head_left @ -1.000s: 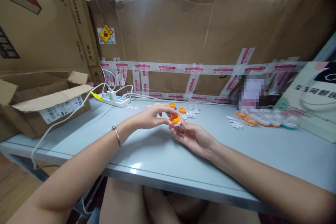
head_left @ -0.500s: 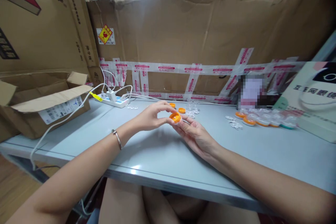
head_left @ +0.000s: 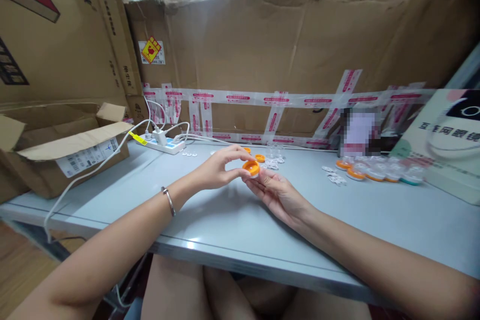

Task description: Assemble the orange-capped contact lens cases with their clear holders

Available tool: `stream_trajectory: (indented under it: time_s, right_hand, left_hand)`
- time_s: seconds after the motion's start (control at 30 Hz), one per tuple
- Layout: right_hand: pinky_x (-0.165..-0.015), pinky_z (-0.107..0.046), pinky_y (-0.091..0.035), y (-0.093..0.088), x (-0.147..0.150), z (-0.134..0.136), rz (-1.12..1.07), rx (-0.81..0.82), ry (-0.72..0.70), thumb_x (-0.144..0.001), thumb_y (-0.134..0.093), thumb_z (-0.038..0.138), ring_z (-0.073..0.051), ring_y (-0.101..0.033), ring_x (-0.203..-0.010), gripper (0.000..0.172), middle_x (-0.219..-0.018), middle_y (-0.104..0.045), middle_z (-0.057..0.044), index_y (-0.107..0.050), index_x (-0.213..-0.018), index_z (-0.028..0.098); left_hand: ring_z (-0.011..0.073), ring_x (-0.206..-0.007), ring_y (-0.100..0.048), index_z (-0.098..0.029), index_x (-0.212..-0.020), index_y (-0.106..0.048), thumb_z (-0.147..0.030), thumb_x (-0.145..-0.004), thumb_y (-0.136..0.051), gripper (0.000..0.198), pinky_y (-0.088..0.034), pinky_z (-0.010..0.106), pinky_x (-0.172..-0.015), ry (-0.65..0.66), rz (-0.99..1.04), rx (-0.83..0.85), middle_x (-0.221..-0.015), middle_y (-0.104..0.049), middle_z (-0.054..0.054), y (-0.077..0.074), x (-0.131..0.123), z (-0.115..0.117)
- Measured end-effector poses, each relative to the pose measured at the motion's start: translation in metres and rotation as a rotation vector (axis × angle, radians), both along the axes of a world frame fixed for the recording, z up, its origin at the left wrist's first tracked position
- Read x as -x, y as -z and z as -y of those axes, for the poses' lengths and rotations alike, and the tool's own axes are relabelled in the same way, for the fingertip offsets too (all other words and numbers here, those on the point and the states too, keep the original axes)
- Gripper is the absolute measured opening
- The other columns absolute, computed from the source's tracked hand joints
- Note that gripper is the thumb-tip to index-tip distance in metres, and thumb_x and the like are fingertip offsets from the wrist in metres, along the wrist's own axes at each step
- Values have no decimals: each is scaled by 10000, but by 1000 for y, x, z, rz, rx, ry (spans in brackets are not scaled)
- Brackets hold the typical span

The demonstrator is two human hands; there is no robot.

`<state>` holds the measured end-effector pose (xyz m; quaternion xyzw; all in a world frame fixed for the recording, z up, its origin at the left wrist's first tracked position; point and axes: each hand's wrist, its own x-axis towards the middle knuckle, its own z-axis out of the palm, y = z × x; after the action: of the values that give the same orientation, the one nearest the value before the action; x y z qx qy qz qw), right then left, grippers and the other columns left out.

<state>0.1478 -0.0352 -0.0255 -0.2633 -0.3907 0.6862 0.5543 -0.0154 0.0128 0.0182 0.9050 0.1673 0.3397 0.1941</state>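
Note:
My left hand [head_left: 221,166] pinches a round orange cap [head_left: 250,168] between thumb and fingers, above the table. The cap's hollow side faces up toward me, and a whitish rim shows along its lower edge. My right hand [head_left: 277,191] is closed at the cap's lower right, its thumb and fingertips pressed to that edge; the fingers partly hide what lies beneath. Behind my hands, another orange cap [head_left: 259,158] lies on the table, with a second orange piece [head_left: 246,150] partly hidden. Small white pieces [head_left: 273,164] and clear plastic parts [head_left: 275,150] sit beside them.
At right stand several clear-topped pieces with orange or teal bases [head_left: 378,170], near white bits [head_left: 335,177] and a white box [head_left: 446,145]. A power strip [head_left: 168,145], its cable and an open carton [head_left: 67,155] occupy the left. Tall cardboard [head_left: 240,50] walls the back.
The right fingers have drawn in from behind the cap to its lower right edge. The cap has shifted slightly right and sits a little more level. The left hand keeps its pinch.

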Motion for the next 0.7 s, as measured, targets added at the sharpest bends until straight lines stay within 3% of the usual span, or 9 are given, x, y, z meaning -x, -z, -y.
stream_trajectory:
  time_s: [0.3,0.5,0.7]
  right_hand:
    - [-889,-249,-455,0,0,-1,-23,138,-47,-785,-563,247,-123,-646,-826,139,-832,-699,-61,-655,-801,145]
    - [-828,-233,-509,-2,0,-2,13,209,-15,-833,-489,200,-136,-663,-818,178,-802,-707,-78,-647,-815,118]
    - [-784,-183,-528,-2,-2,-5,4,234,80,-815,-527,199,-120,-662,-789,156,-809,-704,-60,-658,-780,122]
  left_hand:
    - [148,-874,-540,-162,-976,-613,-151,-761,-555,224,-412,304,-816,4,-48,91,-943,-599,66,-3,1,-2]
    - [138,-846,-547,-155,-956,-628,-207,-771,-558,205,-411,271,-778,-83,-111,145,-909,-639,50,0,0,-4]
    - [143,-840,-535,-154,-1026,-593,-215,-792,-541,247,-401,287,-789,-76,-93,-1,-918,-630,61,7,-1,-6]
